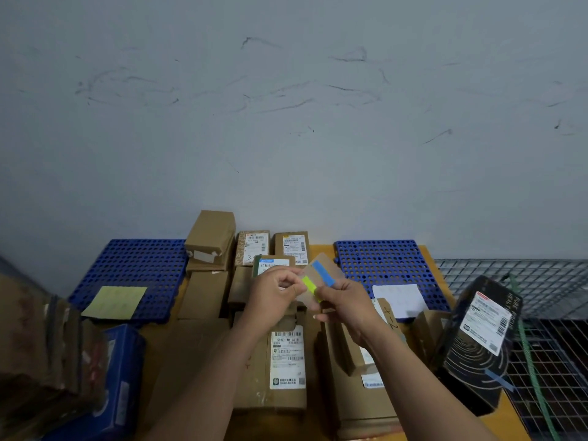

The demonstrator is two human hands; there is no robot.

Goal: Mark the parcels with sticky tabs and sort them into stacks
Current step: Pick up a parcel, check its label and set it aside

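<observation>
- Left grip: closed in a pinch on one end of the yellow tab, thumb and forefinger together, other fingers curled.
- Right grip: holding the tab sheet by its lower right edge, thumb on top, fingers curled beneath.
- Tab sheet: translucent, tilted, raised above the parcels between both grips; blue tab just beside the yellow one on it.
- Directly below the grips, flat on the bench: brown box, white label facing up.
- Around it: more brown boxes, packed close, reaching back to the wall; rear-left stack tallest.
- Far right, at the bench edge: black box, tilted, white label up, with a second blue tab stuck near its lower end.
- Left mat: blue, perforated, with yellow paper lying on it.
- Right mat: same kind, with white paper on it.
- Wire cage beyond the bench on the right.
- Near left: blue parcel, beside blurred brown bundles.
</observation>
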